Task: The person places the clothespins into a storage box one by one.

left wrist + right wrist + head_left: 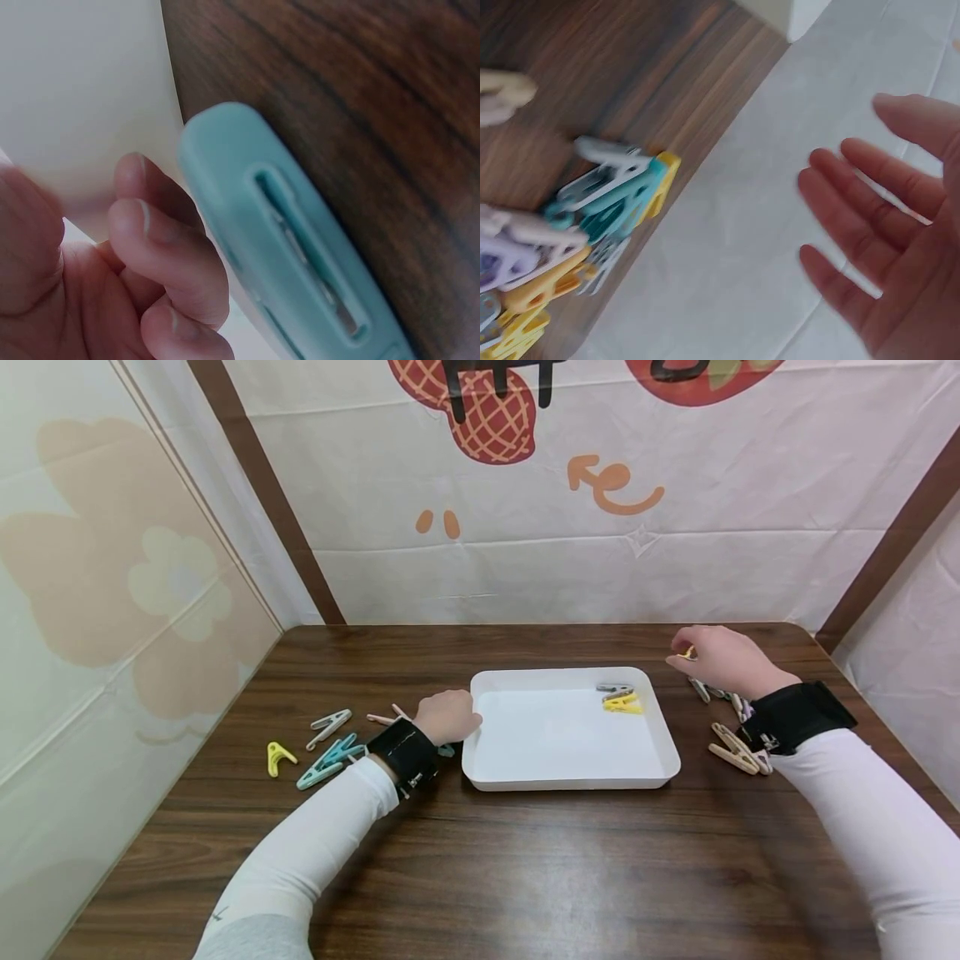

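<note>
Everything turns on the gap between the right hand (722, 658) and the heap of clothespins (549, 238) on the table (525, 877), to the right of the white tray (570, 782). The right fingers are relaxed and parted, with nothing between them, and stand apart from the heap in the right wrist view. At the heap's outer end lies a yellow clothespin (660, 186), its long axis roughly alongside a teal clothespin (634, 199) (from the head, a bit of yellow shows between thumb and fingers). The right hand is far nearer to this heap; the left hand (447, 717) rests by the tray's left rim, its fingers loosely curled around nothing visible, with a blue-green clothespin (232, 180) just beside them.
</note>
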`<act>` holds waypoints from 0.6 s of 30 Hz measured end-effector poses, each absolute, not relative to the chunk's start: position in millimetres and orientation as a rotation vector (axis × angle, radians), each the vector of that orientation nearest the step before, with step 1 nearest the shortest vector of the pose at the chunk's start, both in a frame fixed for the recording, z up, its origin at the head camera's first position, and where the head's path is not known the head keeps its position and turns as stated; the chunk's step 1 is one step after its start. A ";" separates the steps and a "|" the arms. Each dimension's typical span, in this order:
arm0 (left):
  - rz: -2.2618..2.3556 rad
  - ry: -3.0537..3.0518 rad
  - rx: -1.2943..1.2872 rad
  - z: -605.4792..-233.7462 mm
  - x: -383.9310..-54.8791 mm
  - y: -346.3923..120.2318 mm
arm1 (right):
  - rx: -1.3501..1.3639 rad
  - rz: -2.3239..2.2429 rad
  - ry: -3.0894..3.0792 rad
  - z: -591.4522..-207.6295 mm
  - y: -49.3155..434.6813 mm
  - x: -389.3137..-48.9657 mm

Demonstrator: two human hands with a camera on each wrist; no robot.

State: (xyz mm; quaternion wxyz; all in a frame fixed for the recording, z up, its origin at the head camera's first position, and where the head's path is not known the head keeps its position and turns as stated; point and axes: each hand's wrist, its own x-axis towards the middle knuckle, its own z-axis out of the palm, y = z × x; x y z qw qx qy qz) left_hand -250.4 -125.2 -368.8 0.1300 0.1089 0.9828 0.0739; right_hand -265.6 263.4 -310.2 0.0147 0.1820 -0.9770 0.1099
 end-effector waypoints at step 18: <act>0.219 2.858 0.299 -371.4 -251.9 -124.4 | 0.288 0.133 -3.285 -342.0 304.2 -262.2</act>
